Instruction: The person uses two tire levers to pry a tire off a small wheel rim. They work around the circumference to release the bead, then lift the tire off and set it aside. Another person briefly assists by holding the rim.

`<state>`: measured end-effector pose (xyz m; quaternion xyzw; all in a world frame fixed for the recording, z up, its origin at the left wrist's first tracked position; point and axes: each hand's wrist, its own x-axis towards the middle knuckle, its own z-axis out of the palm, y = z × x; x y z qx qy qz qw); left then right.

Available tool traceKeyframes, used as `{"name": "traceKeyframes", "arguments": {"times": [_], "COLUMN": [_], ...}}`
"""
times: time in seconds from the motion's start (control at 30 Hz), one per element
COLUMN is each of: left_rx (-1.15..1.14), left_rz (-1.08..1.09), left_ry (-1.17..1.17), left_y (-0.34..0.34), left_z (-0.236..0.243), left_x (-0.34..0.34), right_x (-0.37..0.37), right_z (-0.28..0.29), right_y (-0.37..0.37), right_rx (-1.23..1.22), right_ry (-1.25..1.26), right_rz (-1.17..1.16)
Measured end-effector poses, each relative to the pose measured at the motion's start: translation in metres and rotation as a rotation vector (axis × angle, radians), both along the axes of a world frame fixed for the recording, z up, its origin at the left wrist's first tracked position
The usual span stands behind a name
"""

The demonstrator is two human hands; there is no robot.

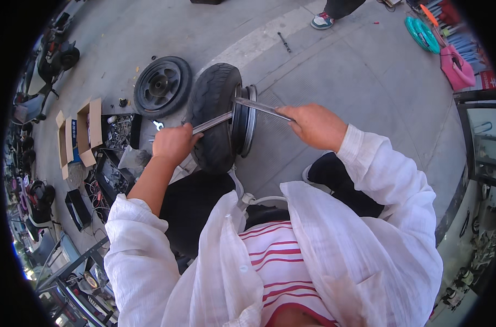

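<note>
A black tyre point(211, 117) stands upright on the floor in front of me, with a metal wheel rim point(250, 122) partly in its right side. My left hand point(172, 145) is closed round a flat metal tyre lever point(215, 122), whose far end meets the tyre's edge at the rim. From the other side my right hand point(315, 125) grips a second tyre lever point(261, 107), its tip at the same edge, near the first one. Where the tips sit inside the edge is hidden.
Another wheel with its tyre point(159, 87) lies flat behind the tyre. To the left are an open cardboard box point(89, 131), a tray of small metal parts point(119, 131) and a wrench point(158, 125). A bolt point(284, 42) lies ahead, near another person's shoe point(322, 21).
</note>
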<state>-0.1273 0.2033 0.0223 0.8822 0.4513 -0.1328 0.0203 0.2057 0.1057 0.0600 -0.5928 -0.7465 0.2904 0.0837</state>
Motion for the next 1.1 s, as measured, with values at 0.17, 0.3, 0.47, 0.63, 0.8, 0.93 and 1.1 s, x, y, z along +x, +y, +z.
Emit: {"name": "traceKeyframes", "arguments": {"times": [0.17,0.3,0.47,0.63,0.8,0.93,1.1], "left_rx": [-0.006,-0.057,-0.047,-0.024,-0.1,-0.097,-0.071], "left_rz": [-0.17,-0.235,-0.279,-0.334,-0.304,-0.423,-0.52], "left_ry": [-0.045,-0.033,-0.023,-0.063,0.049,0.038,0.134], "left_y": [0.015,0.018,0.026,0.035,0.032,0.043,0.053], "left_z": [-0.002,0.005,0.009,0.006,0.018,0.019,0.022], "left_x": [0.002,0.014,0.03,0.034,0.021,0.024,0.035], "right_x": [-0.011,-0.039,-0.065,-0.05,-0.035,-0.026,-0.034], "right_z": [0.022,0.044,0.047,0.044,0.066,0.069,0.076], "right_y": [0.023,0.054,0.069,0.086,0.073,0.061,0.055], "right_rx": [-0.127,-0.232,-0.267,-0.233,-0.259,-0.165,-0.204], "right_ry": [-0.161,-0.413,-0.597,-0.69,-0.584,-0.278,0.403], "right_rz": [0.061,0.215,0.221,0.29,0.325,0.282,0.009]}}
